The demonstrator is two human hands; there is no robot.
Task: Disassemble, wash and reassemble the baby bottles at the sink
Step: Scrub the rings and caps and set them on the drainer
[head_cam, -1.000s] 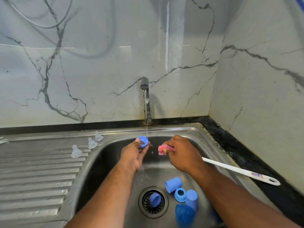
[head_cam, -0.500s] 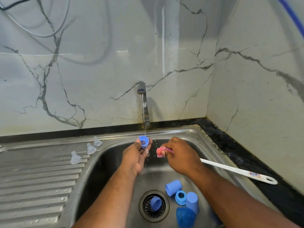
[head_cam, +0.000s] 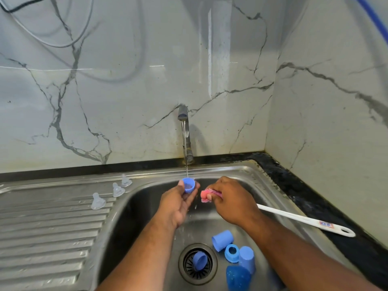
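Rinsing a small blue cap (head_cam: 188,185) looks like the step now. The left hand (head_cam: 178,204) pinches it, open side up, under the thin water (head_cam: 186,164) from the tap (head_cam: 184,122), at the sink's (head_cam: 142,206) 12 o'clock. Just beside it, at 3 o'clock, the right hand (head_cam: 233,202) grips the brush (head_cam: 206,195) by its pink head. More blue parts (head_cam: 222,240) lie near the drain (head_cam: 186,267) at 6 o'clock. Three clear teats (head_cam: 98,201) sit on the drainboard (head_cam: 52,227) at 9 o'clock. Next, I think, the wet, slippery cap needs tipping out and a gentle set-down.

White grey-veined marble walls (head_cam: 126,101) meet in corner; glossy, reflecting light; black countertop strip (head_cam: 315,200) below; cable (head_cam: 27,5) upper left.
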